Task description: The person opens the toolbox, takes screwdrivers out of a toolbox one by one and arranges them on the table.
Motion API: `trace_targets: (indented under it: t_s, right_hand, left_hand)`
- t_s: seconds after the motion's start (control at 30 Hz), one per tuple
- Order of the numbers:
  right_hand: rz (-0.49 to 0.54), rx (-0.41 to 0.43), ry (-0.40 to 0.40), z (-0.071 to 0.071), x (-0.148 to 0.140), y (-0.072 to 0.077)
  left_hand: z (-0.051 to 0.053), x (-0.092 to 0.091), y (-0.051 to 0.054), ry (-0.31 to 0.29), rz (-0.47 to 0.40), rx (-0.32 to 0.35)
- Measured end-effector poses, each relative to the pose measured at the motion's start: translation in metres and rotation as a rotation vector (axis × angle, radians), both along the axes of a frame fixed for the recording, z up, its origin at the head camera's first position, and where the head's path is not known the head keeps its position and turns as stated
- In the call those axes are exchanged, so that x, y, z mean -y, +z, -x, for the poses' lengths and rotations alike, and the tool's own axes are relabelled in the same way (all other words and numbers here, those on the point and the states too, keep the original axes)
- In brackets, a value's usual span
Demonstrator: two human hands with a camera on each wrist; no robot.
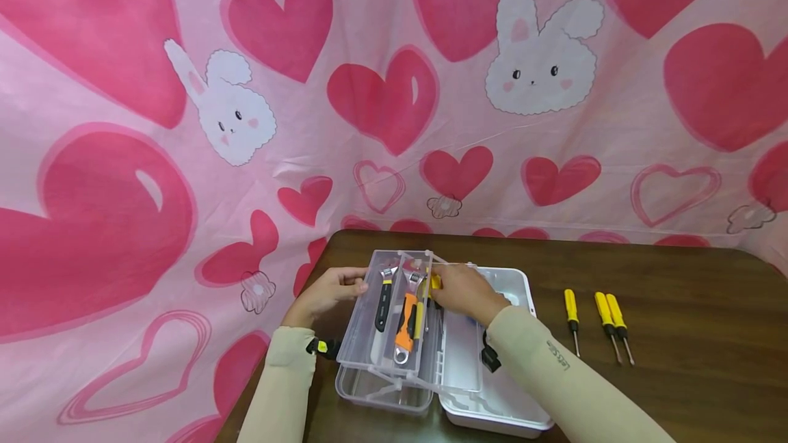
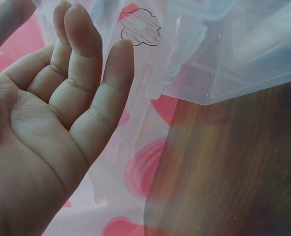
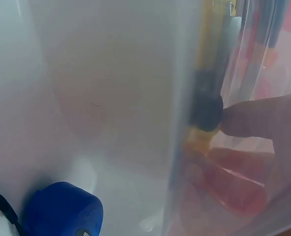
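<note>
My right hand [image 1: 464, 289] reaches into the raised clear tray [image 1: 386, 361] of a toolbox. Its fingers pinch a screwdriver [image 1: 436, 283] with a yellow handle and black collar, seen blurred through plastic in the right wrist view. In the same tray lie a black-handled adjustable wrench [image 1: 384, 306] and an orange-and-black one [image 1: 405, 323], with another yellow item [image 1: 419, 320] beside it. My left hand [image 1: 329, 292] is at the tray's left edge, fingers loosely bent and palm bare in the left wrist view. Whether its fingertips touch the tray, I cannot tell.
The toolbox's white base [image 1: 492, 412] is open on the right and holds a blue rounded object [image 3: 64, 211] with a black strap. Several yellow-handled screwdrivers, including a lone one [image 1: 572, 310], lie right of it on the brown table [image 1: 689, 333]. A heart-patterned cloth [image 1: 382, 33] hangs behind.
</note>
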State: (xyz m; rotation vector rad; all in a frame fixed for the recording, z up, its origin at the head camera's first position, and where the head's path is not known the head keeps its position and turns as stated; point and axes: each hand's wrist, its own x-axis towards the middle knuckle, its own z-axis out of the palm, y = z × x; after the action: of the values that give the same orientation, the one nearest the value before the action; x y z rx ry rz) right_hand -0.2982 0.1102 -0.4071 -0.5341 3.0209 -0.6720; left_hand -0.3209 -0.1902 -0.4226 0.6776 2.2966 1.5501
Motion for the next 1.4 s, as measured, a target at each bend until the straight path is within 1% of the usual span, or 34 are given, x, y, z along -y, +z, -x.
trace_targets:
  t_s: [0.13,0.3,0.4,0.6,0.67,0.83,0.9,0.97,1.17,1.27,1.4]
  right_hand:
    - [-0.011,0.02,-0.03,0.0,0.0,-0.001]
    - [-0.008,0.033,-0.064,-0.002,-0.001,0.0]
    - [-0.004,0.028,-0.067,-0.003,-0.001,0.0]
    - [0.008,0.037,-0.076,-0.002,-0.002,-0.001]
    - [0.018,0.052,-0.084,-0.002,-0.002,-0.001]
    - [0.019,0.073,-0.095,-0.002,-0.002,-0.002]
    - [0.015,0.074,-0.096,-0.002,-0.002,-0.002]
    - [0.016,0.072,-0.097,-0.001,-0.003,-0.003]
    - [0.036,0.077,-0.101,0.0,-0.003,-0.005]
    - [0.052,0.077,-0.101,0.0,-0.003,-0.005]
    - [0.07,0.053,-0.088,-0.001,-0.003,-0.003]
  left_hand:
    - [0.002,0.001,-0.005,0.009,-0.007,-0.006]
    - [0.003,0.001,-0.008,-0.004,-0.022,-0.025]
    - [0.004,0.001,-0.008,-0.008,-0.016,-0.034]
    - [0.003,0.001,-0.008,0.008,-0.008,-0.027]
    - [-0.002,-0.001,-0.001,0.013,0.002,-0.02]
    - [-0.002,-0.002,0.0,0.014,0.014,-0.004]
    - [0.003,0.001,-0.008,0.006,-0.001,-0.005]
    - [0.002,0.001,-0.009,0.0,-0.017,-0.008]
    - [0.002,0.002,-0.011,0.008,-0.012,-0.017]
    - [0.001,0.002,-0.01,0.017,-0.012,-0.011]
    - [0.001,0.002,-0.008,0.025,-0.02,-0.004]
